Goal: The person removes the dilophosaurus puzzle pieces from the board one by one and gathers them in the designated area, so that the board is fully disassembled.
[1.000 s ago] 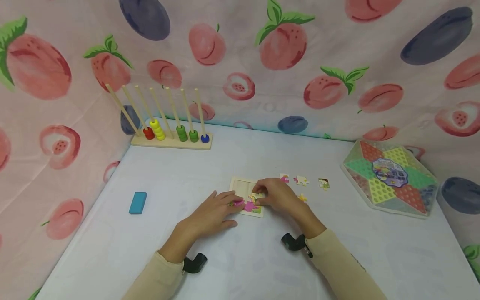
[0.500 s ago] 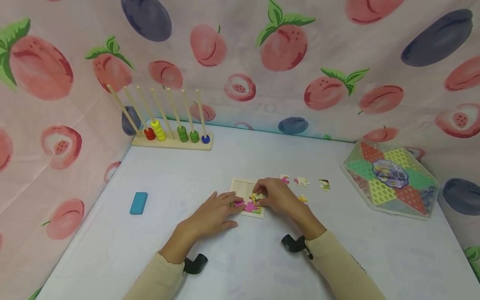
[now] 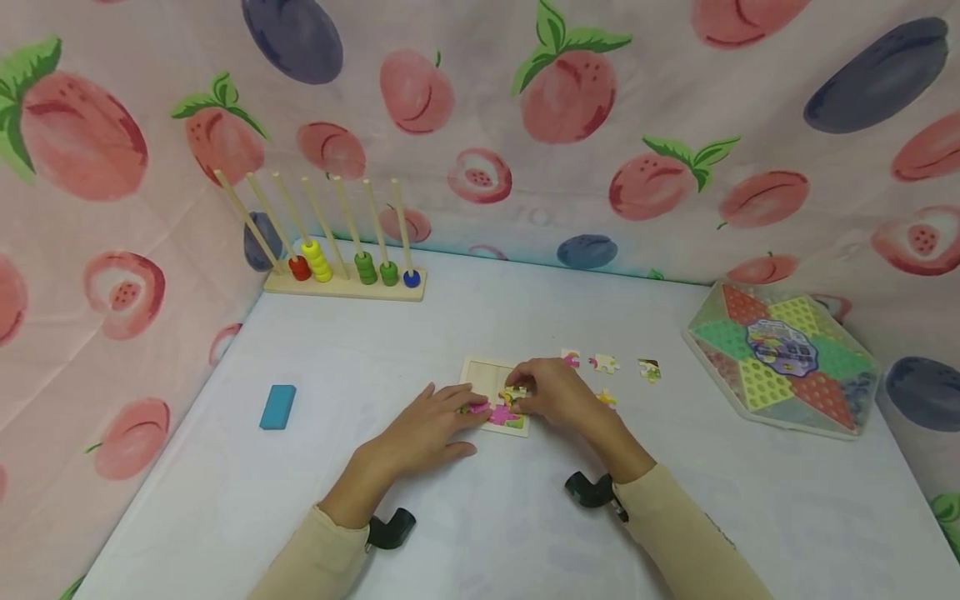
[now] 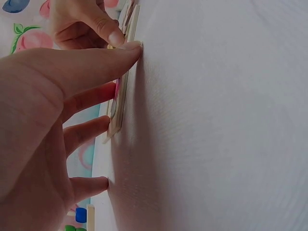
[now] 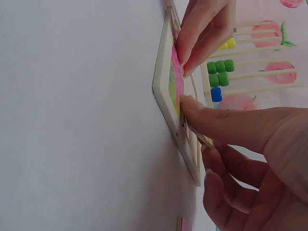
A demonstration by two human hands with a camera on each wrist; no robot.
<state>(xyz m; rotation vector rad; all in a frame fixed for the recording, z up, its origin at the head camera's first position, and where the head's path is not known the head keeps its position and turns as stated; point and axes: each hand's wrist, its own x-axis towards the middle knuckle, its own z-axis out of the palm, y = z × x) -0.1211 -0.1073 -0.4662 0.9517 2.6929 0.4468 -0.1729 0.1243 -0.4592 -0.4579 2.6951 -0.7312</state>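
A small wooden puzzle tray (image 3: pixel 480 372) lies flat mid-table, with pink and green jigsaw pieces (image 3: pixel 502 413) fitted along its near side. Between thumb and fingers my right hand (image 3: pixel 557 393) pinches a yellowish jigsaw piece (image 5: pixel 201 138); in the right wrist view it is tilted over the tray, its lower edge by the fitted pieces. My left hand (image 3: pixel 423 429) lies across the tray's left side, fingers extended, fingertips on the pink pieces. In the left wrist view the left thumb (image 4: pixel 106 67) reaches the tray's near edge. Fingers partly hide the pieces.
Several loose jigsaw pieces (image 3: pixel 603 363) lie right of the tray, one partly behind the right wrist. A blue block (image 3: pixel 278 407) sits at left. A wooden bead abacus (image 3: pixel 345 287) stands at back left; a hexagonal board-game box (image 3: pixel 780 358) lies at right.
The pinched piece has tilted slightly at the tray's right side between the first frame and now. Both hands have otherwise stayed almost in place.
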